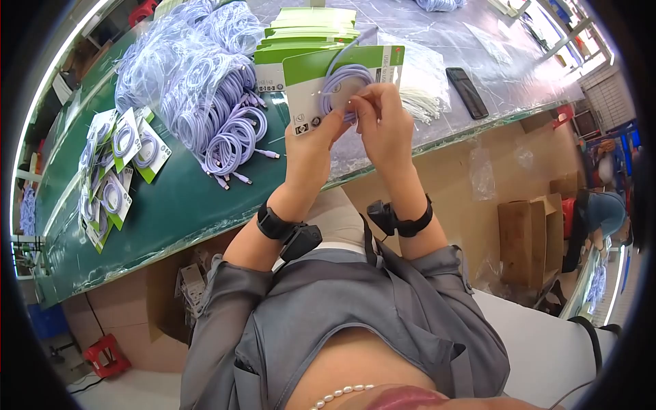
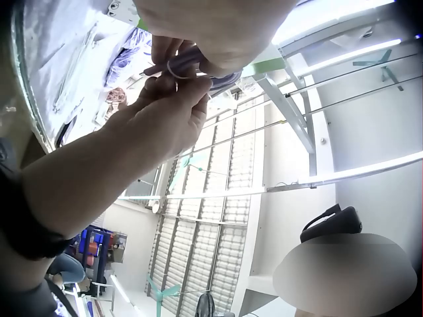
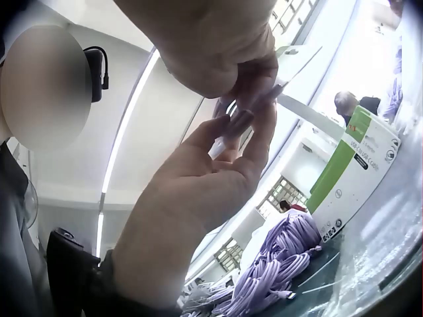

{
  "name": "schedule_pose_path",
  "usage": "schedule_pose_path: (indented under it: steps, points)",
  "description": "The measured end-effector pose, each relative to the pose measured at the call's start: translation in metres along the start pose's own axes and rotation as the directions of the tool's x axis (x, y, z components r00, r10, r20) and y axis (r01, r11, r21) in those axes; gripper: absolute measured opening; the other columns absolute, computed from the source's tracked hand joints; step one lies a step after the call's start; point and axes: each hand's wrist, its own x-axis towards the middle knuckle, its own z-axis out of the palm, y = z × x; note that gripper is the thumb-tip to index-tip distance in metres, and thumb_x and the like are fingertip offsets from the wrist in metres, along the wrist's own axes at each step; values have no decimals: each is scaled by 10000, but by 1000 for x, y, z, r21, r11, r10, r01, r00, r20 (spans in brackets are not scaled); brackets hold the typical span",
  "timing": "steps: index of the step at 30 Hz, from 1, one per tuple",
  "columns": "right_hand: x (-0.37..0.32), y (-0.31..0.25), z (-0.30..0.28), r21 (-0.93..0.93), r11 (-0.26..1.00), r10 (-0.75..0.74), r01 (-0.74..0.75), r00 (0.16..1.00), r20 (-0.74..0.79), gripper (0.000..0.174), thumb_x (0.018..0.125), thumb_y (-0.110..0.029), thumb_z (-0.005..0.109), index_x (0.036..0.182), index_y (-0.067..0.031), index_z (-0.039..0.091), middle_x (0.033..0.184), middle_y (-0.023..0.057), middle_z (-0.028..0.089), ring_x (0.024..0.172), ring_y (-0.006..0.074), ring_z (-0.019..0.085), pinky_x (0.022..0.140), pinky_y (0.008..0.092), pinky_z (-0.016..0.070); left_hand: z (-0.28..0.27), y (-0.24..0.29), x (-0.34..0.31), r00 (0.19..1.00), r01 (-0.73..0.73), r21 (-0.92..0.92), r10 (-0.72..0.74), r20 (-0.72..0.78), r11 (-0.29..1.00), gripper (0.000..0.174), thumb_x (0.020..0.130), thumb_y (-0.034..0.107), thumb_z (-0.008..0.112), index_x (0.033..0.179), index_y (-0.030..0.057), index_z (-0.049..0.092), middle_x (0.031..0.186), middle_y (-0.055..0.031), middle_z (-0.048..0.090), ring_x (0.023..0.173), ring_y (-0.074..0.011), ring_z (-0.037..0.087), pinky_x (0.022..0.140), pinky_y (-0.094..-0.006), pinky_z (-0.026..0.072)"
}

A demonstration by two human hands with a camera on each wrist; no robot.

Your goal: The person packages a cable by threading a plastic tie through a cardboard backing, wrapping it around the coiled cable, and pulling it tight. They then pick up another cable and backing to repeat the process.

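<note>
In the head view I saw the left hand gripping the lower edge of a green-and-white card, with the thumb over the bottom of a coiled purple cable. The right hand pinched at the coil's lower right. I judged that one hand steadied card and coil together so the other had its fingertips free for the fastening. The cable lay flat against the card, just above the table's near edge, probably for a short reach. A stack of cards stood behind, and carded cables lay apart on the left. The clear bag at upper left held purple cables, some spilling out; another, right of the card, held thin white strips. I could not see into the cardboard box.

From the left wrist, I made out a thin pale loop around the cable, between both hands' fingertips.

From the right wrist, the left fingers were curled round something purple, partly hidden, with loose cables below
</note>
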Motion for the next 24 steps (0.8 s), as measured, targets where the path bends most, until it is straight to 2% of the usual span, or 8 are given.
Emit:
schedule_pose_path:
  steps: [1, 4, 5, 8, 9, 12, 16, 24]
  points:
    - [1, -2, -3, -1, 1000, 5, -5, 1000, 0, 128, 865, 1, 594, 961, 1, 508, 796, 105, 655, 597, 114, 590, 554, 203, 463, -1, 0, 0, 1000, 10, 11, -10, 1, 1000, 249, 862, -1, 573, 1103, -57, 543, 1039, -113, 623, 873, -191, 643, 820, -327, 554]
    - [2, -6, -10, 266, 926, 256, -269, 963, 85, 105, 852, -4, 615, 942, 4, 562, 758, 76, 656, 605, 102, 590, 556, 222, 466, -3, -3, -1, 1000, 20, 17, -20, -11, 1000, 268, 869, -3, 562, 1131, -49, 527, 1053, -114, 618, 893, -197, 642, 830, -331, 553]
    - [0, -4, -11, 267, 924, 260, -273, 962, 86, 105, 852, -4, 615, 942, 4, 562, 758, 76, 656, 605, 102, 590, 556, 222, 466, -4, -4, 0, 1000, 16, 12, -16, -20, 1000, 277, 872, -4, 557, 1144, -43, 521, 1059, -114, 615, 904, -199, 640, 833, -332, 552]
    - [-8, -2, -11, -73, 995, -65, 63, 997, -30, 91, 831, 0, 627, 920, -20, 624, 757, 71, 648, 606, 143, 604, 553, 253, 472, -5, -6, 1, 1000, 13, -20, -13, -23, 1000, 288, 877, -2, 554, 1161, -30, 512, 1070, -111, 610, 926, -200, 635, 838, -335, 549]
    - [-9, -2, -12, -73, 996, -59, 57, 998, -31, 91, 831, 0, 627, 920, -20, 624, 757, 71, 648, 606, 143, 604, 553, 253, 472, -5, -7, 1, 1000, 10, -47, -11, -15, 999, 291, 879, 0, 555, 1165, -23, 510, 1076, -109, 607, 937, -199, 631, 840, -336, 548]
    - [-9, -9, -17, -400, 876, -298, 271, 955, -6, 86, 793, -8, 652, 874, -36, 658, 777, 92, 641, 652, 218, 621, 581, 302, 490, -8, -11, 1, 1000, 14, -79, -14, -5, 997, 289, 884, 3, 556, 1169, -9, 510, 1084, -104, 603, 954, -197, 624, 843, -339, 546]
    - [-9, -23, -22, -474, 833, -291, 285, 955, 63, 131, 765, -23, 665, 892, -53, 658, 786, 108, 627, 704, 275, 616, 614, 342, 497, -9, -12, 2, 1000, 7, -90, -6, 9, 996, 282, 889, 4, 556, 1168, 11, 516, 1089, -93, 601, 965, -192, 619, 846, -341, 544]
    - [-10, -18, -21, -488, 822, -286, 295, 954, 96, 124, 767, -41, 662, 890, -50, 648, 765, 92, 612, 707, 275, 608, 627, 362, 488, -9, -13, 1, 999, -25, -74, 27, 26, 997, 281, 890, -3, 555, 1167, 26, 520, 1090, -84, 602, 965, -186, 616, 846, -340, 543]
